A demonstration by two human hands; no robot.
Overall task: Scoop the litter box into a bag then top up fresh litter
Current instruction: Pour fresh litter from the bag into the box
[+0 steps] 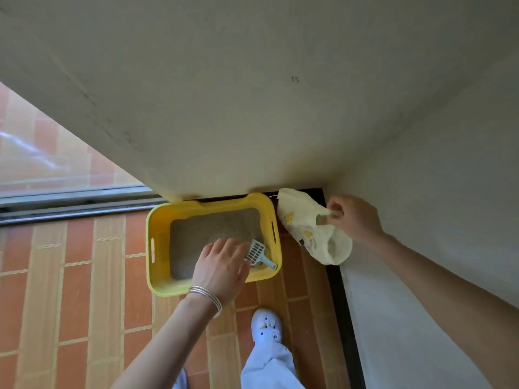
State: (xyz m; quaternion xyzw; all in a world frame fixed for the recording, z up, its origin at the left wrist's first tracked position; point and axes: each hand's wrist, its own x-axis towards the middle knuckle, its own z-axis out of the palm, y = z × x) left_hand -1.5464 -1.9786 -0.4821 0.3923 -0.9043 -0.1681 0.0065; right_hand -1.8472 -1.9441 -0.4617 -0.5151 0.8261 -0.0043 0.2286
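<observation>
Nearest the camera is a pale blue trouser leg (269,366) ending in a white clog shoe (266,327), which stands on a floor (75,276) of orange and tan tiles. A dark skirting (337,282) runs along the right side at the foot of a pale wall. The left forearm crosses the lower middle of the view, with thin silver bangles (206,297) on the wrist, and covers the near rim of the litter box.

The yellow litter box (157,248) sits on the tiles just ahead of the shoe, pushed into the corner where the walls meet. Grey litter (213,228) lies in it. A pale slotted scoop (258,254) lies in its near right corner, with the handle pointing at the right rim.

The left hand (222,265) hovers palm down over the near part of the box. Its fingers are straight and slightly spread, with the tips at the scoop's left edge. Whether they touch it cannot be told.

Right of the box, the right hand (351,217) holds a cream bag (303,217) with yellow print, thumb and curled fingers pinching its handle loop. The bag hangs crumpled just beside the box's right rim.

Beyond them rises the cream wall (252,108). At far left a metal door track (70,203) lies below blurred glass (42,153).
</observation>
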